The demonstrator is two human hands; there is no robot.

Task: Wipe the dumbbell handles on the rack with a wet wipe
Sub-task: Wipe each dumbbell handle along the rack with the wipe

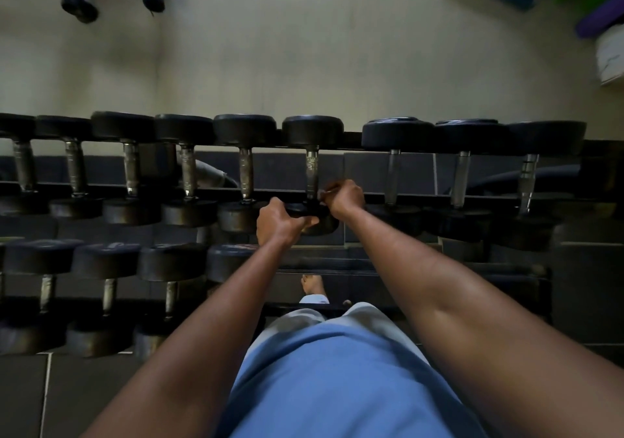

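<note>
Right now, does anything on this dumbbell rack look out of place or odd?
Nothing stands out. The dumbbells sit in even rows on the rack; the left hand steadies one dumbbell's near head while the right hand works at its handle.

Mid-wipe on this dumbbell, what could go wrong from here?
1. The left hand grips the near head of the dumbbell; if it rolls on the rack, fingers might get pinched against the neighbouring head.
2. The right hand works at the handle's near end; the far end may go unwiped.
3. A bare foot is under the rack; a dislodged weight could hit it.
</note>
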